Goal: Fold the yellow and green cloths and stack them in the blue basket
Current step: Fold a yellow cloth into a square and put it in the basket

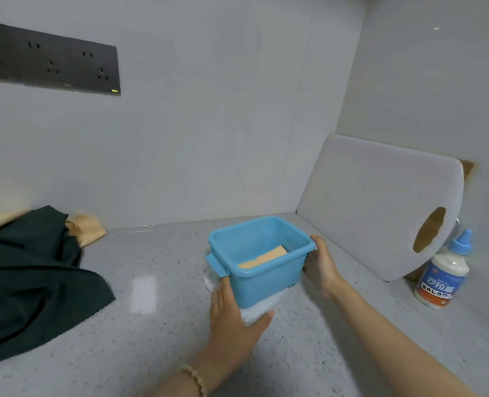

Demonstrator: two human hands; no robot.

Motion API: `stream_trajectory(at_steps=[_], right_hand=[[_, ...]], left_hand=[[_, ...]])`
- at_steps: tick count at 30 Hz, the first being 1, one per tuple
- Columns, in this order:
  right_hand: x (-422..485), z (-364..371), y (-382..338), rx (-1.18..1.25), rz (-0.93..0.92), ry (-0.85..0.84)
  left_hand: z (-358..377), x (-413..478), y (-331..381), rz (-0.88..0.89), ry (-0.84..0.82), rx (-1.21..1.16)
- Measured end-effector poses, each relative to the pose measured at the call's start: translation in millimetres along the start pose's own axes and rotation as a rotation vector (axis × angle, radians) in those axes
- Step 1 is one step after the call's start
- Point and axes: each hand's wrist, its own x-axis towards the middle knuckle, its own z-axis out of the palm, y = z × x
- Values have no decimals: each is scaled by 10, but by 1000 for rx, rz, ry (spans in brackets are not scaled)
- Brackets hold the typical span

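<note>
While the blue basket (262, 270) is gripped from both sides, left hand (234, 308) low and right hand (320, 262) under the rim, fingers wrapped, it is best kept level on the worktop (166, 339). A folded yellow cloth (262, 260) lies inside. The green cloth (31, 282) is heaped far left over more yellow fabric (85, 229). A white lid (254, 312) under the basket may drag. The cutting board (380, 202) and dressing bottle (441, 279) crowd the right.

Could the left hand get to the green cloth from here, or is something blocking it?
Probably yes: only bare counter lies between the left hand and the green cloth. But both it and the right hand hold the blue basket, so it must let go first.
</note>
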Motion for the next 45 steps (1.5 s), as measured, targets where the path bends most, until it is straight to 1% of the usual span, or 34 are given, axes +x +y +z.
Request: stream_trajectory(at_steps=[2,6,8,10,12,14,15,16,17,18,19,20,21,22,23,24,26,27,28,30,31,35,36,37,38,40,42,43,44,45], right_hand=[[47,-7,62,-13,38,-20],[123,-38,191,23,62,-88],[113,-54,235,32,41,-110],[77,-85,302,45,27,-138],[5,-134,356,20,50,-145],[-72,-192,326,-26,96,-126],[-88,-218,265,-77,105,-89],[-94,-231,169,-165,71,-36],[-101,-223,38,-308,-24,41],[-96,-207,-109,-456,-163,113],[-79,-171,-250,-566,-317,141],[-61,-115,-397,-648,-428,103],[-32,-35,-530,-730,-475,8],[-6,72,-631,-840,-462,-115],[31,186,-690,-992,-403,-239],[87,299,-725,-1182,-328,-352],[225,503,-716,-1556,-127,-522],[306,578,-691,-1710,-10,-573],[383,631,-657,-1823,98,-602],[493,681,-611,-1893,252,-585],[524,688,-598,-1896,282,-552],[539,714,-557,-1964,250,-515],[528,717,-564,-1949,219,-491],[508,711,-578,-1895,162,-449],[476,693,-606,-1801,64,-387],[381,581,-636,-1515,-238,-179],[205,417,-581,-1190,-544,84],[107,333,-496,-1035,-622,189],[-8,264,-381,-868,-625,265],[-98,202,-246,-700,-548,309]], left_hand=[[24,53,-29,-31,25,49],[41,217,-9,-74,10,-25],[-19,326,8,-99,25,-123],[-122,456,13,-153,11,-287],[-254,593,13,-189,-87,-404],[-333,706,-17,-226,-180,-440],[-345,745,-19,-234,-197,-444],[-365,781,0,-249,-177,-449],[-401,813,40,-255,-109,-411],[-447,870,78,-222,-17,-306],[-509,938,125,-117,63,-152],[-580,1030,181,55,119,21],[-648,1147,252,235,123,183],[-694,1284,327,354,49,343],[-698,1418,413,388,-97,484],[-663,1533,496,350,-288,610],[-514,1687,587,173,-683,861],[-423,1748,602,99,-810,982],[-342,1795,591,43,-886,1091],[-236,1852,544,-30,-927,1219],[-209,1876,520,-50,-927,1251],[-192,1889,468,-79,-951,1317],[-191,1875,458,-78,-934,1296],[-203,1853,441,-55,-880,1234],[-235,1817,430,-23,-778,1129],[-349,1717,367,111,-474,835],[-510,1506,269,236,-101,541],[-561,1378,189,224,56,387],[-606,1216,116,122,158,200],[-611,1070,40,-35,191,-9]])
